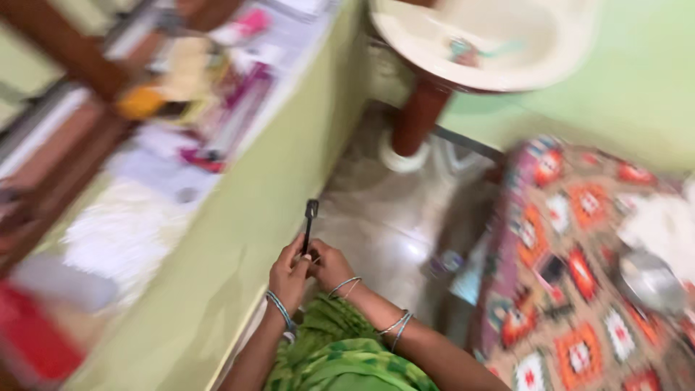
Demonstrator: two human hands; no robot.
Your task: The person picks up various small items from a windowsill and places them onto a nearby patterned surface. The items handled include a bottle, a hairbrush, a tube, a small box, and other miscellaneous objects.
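Tiled floor (376,224); both hands (311,269) hold slim black tool (309,224).

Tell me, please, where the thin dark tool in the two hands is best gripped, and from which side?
Grip the slim dark tool low on its handle, from below. Both the left hand and right hand meet there, while its small squarish head points up and away. The blur hides finer detail.
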